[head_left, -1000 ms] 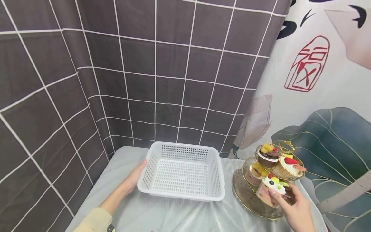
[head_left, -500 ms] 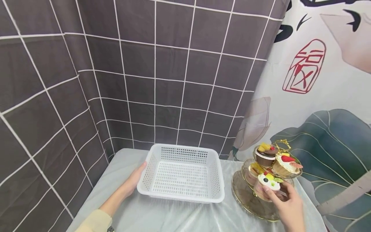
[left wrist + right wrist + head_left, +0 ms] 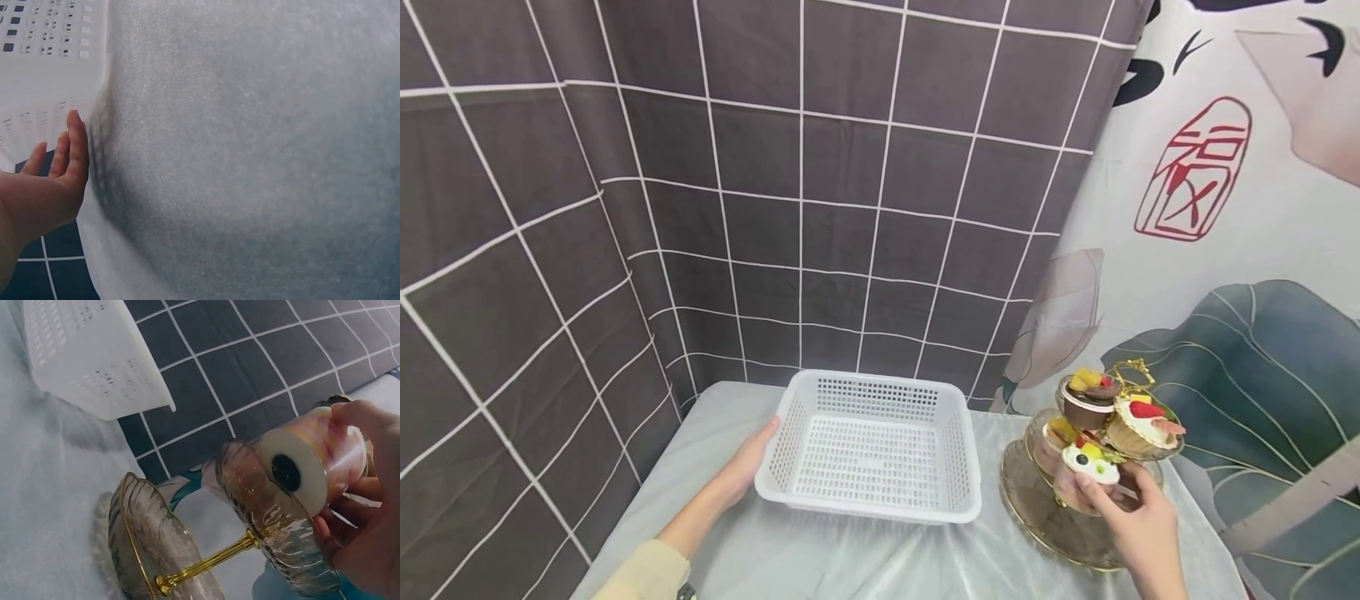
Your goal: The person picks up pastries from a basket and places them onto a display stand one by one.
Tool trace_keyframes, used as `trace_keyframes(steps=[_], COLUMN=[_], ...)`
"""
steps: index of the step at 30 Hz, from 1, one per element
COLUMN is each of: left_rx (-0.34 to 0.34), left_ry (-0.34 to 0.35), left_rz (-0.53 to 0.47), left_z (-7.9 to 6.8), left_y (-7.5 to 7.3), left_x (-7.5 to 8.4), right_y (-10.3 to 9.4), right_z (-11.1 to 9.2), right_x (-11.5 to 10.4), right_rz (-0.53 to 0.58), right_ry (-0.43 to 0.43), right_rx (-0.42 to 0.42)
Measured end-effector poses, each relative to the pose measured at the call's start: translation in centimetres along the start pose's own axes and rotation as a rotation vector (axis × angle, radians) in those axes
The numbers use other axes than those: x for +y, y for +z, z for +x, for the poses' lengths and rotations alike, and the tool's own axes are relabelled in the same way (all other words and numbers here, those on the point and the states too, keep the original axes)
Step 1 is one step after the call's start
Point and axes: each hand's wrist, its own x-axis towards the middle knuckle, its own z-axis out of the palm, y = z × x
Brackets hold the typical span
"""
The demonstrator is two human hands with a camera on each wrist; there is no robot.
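Observation:
My right hand (image 3: pixel 1138 521) grips a clear dessert cup (image 3: pixel 1078 487) of layered cake topped with cream and fruit. It is at the middle tier of a tiered glass stand (image 3: pixel 1037 525) with gold trim. In the right wrist view, the cup's pale base (image 3: pixel 281 440) with a dark round spot is right at the tier's glass plate (image 3: pixel 262 506). My left hand (image 3: pixel 741 471) lies against the left side of a white plastic basket (image 3: pixel 872 507). Its fingers (image 3: pixel 76 150) are extended along the basket's wall in the left wrist view.
Higher on the stand are a chocolate cup (image 3: pixel 1086 408) and a strawberry tart (image 3: pixel 1142 433). Another fruit-topped cup (image 3: pixel 1051 446) stands on the middle tier behind the held one. A pale cloth (image 3: pixel 805 558) covers the table, with a dark checked curtain (image 3: pixel 842 233) behind.
My right hand has moved the cup up and to the left, from over the bottom plate to the middle tier, and turned it more upright. The left hand stays against the basket.

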Motion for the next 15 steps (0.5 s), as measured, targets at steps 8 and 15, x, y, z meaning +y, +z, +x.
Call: trace_keyframes(steps=[8, 15], left_rx=[-0.002, -0.002], left_ry=[-0.002, -0.005], left_rz=[0.008, 0.017], left_z=[0.03, -0.02], left_y=[-0.04, 0.03], left_x=[0.25, 0.23], right_y=[-0.07, 0.08], right_z=[0.29, 0.36], right_x=[-0.24, -0.23], right_rz=[-0.038, -0.028], right_ry=[-0.011, 0.000], right_rx=[-0.063, -0.079])
